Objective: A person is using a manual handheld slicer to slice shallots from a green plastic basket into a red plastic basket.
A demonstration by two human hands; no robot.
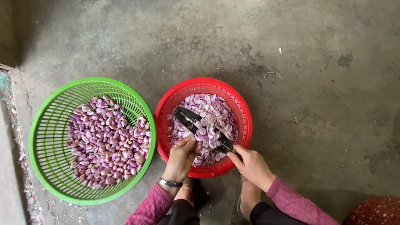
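My right hand (251, 164) grips the handle of a dark-bladed knife (196, 124) that slants up to the left over a red plastic basket (246, 121). My left hand (182, 155) pinches a small purple-white shallot piece against the blade's lower edge. The red basket is filled with sliced shallot pieces (216, 109). A larger green basket (46, 137) on the left holds a heap of peeled whole shallots (106, 141). Both of my arms are in magenta sleeves, and a watch sits on my left wrist.
Both baskets rest on a stained grey concrete floor (316, 96), touching side by side. A raised concrete ledge (10, 166) runs along the left edge. My feet in sandals (246, 200) are just below the red basket. A reddish mesh sack (375, 210) sits at the bottom right.
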